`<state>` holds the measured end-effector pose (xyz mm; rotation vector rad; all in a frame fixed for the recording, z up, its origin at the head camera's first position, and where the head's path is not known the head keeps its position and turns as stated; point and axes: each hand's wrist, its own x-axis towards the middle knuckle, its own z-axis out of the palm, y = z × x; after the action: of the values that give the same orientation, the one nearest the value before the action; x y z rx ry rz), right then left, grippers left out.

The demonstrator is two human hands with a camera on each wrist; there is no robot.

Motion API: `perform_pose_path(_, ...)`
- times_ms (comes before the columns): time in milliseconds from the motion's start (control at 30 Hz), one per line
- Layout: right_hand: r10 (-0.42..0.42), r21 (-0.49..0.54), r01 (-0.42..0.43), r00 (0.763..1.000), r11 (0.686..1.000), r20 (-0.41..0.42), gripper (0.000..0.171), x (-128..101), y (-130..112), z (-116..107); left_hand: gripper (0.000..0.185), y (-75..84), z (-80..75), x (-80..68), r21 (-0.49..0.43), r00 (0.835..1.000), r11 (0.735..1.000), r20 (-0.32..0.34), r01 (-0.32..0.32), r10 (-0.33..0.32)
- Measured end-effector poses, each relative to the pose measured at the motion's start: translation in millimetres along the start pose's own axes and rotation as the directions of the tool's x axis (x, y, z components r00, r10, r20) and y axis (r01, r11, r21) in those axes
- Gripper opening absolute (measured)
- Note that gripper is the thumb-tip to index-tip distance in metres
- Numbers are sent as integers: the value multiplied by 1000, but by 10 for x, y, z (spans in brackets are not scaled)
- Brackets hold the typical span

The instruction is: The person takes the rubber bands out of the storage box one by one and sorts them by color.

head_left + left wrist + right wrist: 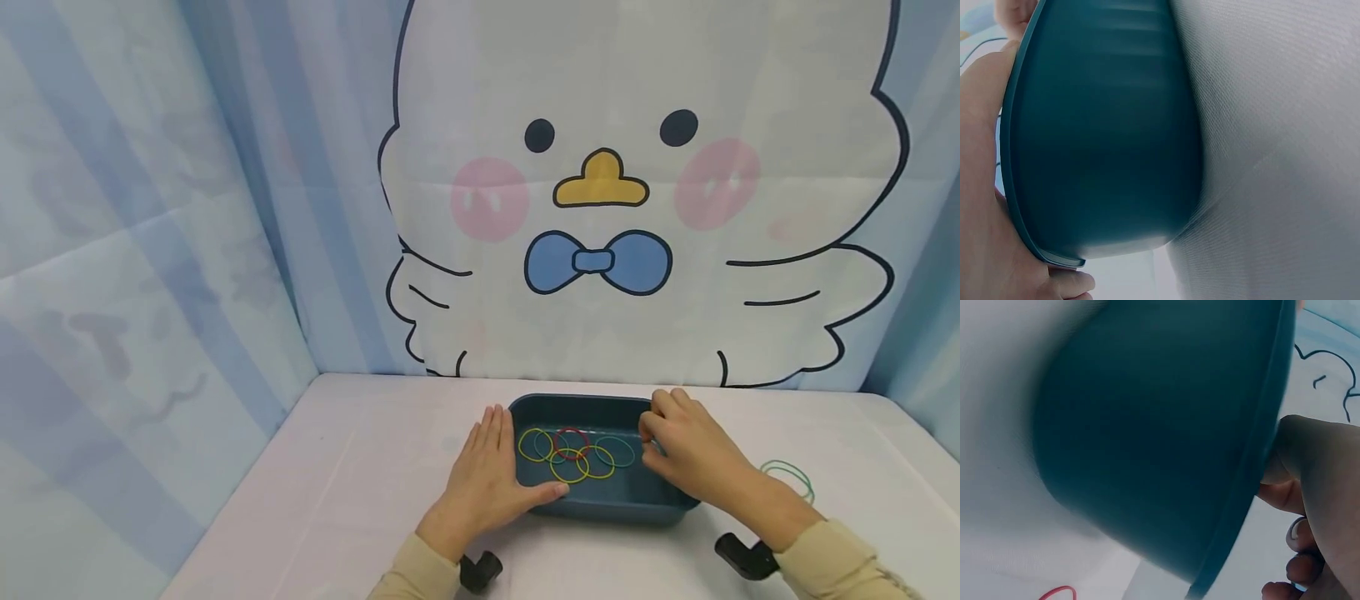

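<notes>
Head view shows the teal tray [600, 508] of rubber bands [573, 454] sitting on the desk [337, 467], left hand [487, 479] flat against its left side and right hand [693, 458] curled over its right rim, so it stays put.

Dark teal tray [600, 507], yellow, green and red rubber bands [576, 454], white tablecloth [360, 475], blue-striped curtain [150, 208]

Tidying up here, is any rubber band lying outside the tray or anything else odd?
Yes: green rubber bands lie on the table right of the tray, apart from the coloured bands inside it.
</notes>
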<state>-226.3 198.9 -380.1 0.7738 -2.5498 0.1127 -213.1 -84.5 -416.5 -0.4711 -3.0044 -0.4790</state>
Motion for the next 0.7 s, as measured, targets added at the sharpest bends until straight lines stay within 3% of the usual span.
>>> perform_pose_path(533,-88,13,88,996,996,-34,28,50,-22,199,127,-9,1,-5,-5,1000,1000,-24,-9,9)
perform_pose_path(700,-97,7,97,995,995,1,28,58,-34,245,127,-3,-2,-1,-6,1000,1000,-17,-8,8)
